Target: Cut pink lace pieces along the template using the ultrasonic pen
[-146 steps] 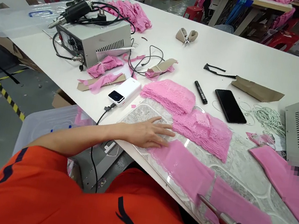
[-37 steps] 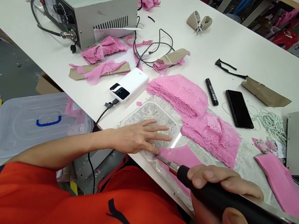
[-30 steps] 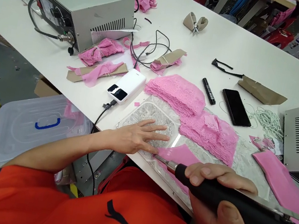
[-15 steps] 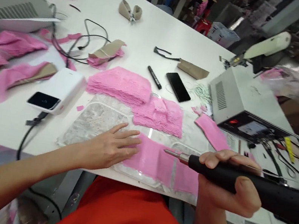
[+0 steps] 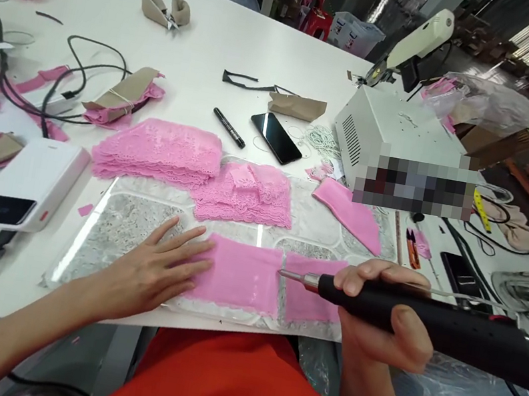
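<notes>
My left hand (image 5: 151, 267) lies flat with fingers spread on the left end of a pink lace strip (image 5: 241, 276). The strip rests on a clear sheet over a grey patterned board (image 5: 122, 228). My right hand (image 5: 384, 316) is closed round the black handle of a cutting tool (image 5: 427, 320). Its thin metal tip (image 5: 289, 274) touches the strip where a gap separates a shorter pink piece (image 5: 309, 293) to the right.
Two stacks of pink lace (image 5: 160, 152) (image 5: 245, 193) lie behind the board. A white power bank (image 5: 26, 182), a black marker (image 5: 229, 127), a phone (image 5: 275, 137), a grey machine box (image 5: 396, 139) and loose cables (image 5: 61, 76) sit around. A loose pink piece (image 5: 349, 213) lies right.
The view swung to the right. The tool tip moved from the strip's left end to a point further right along it. My left hand stays flat on the lace.
</notes>
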A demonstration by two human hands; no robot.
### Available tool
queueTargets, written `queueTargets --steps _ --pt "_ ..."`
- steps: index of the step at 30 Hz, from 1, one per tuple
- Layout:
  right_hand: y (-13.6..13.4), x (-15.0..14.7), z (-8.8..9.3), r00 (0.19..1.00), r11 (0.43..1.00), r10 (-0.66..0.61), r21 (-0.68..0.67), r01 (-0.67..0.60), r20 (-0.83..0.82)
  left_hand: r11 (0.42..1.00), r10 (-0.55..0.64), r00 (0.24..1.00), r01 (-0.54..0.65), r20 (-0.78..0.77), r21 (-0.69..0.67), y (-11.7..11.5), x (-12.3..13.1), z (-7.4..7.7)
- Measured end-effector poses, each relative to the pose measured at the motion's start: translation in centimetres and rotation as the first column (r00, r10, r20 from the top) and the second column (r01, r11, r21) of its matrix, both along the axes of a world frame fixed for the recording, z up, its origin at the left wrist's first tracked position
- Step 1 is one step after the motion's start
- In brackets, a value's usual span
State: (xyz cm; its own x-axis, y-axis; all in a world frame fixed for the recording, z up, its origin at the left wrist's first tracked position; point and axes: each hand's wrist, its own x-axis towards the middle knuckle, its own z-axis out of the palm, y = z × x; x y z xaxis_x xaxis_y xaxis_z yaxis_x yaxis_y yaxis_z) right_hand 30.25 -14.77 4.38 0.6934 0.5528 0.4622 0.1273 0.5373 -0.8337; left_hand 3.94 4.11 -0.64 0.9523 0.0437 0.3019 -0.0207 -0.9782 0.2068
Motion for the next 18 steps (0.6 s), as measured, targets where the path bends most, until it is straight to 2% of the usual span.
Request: queueTargets --steps 10,18 --pt "1.3 0.5 -0.5 0.995 0.996 -0.086 0.042 0.084 0.048 0.999 -0.026 1.0 0.026 -0.002 0.041 0.2 0.4 0.4" --pt "1.6 0.8 -1.1 0.994 0.994 -0.099 0.044 0.097 0.054 0.999 -0.012 1.0 0.013 -0.024 0.029 0.2 0.2 0.0"
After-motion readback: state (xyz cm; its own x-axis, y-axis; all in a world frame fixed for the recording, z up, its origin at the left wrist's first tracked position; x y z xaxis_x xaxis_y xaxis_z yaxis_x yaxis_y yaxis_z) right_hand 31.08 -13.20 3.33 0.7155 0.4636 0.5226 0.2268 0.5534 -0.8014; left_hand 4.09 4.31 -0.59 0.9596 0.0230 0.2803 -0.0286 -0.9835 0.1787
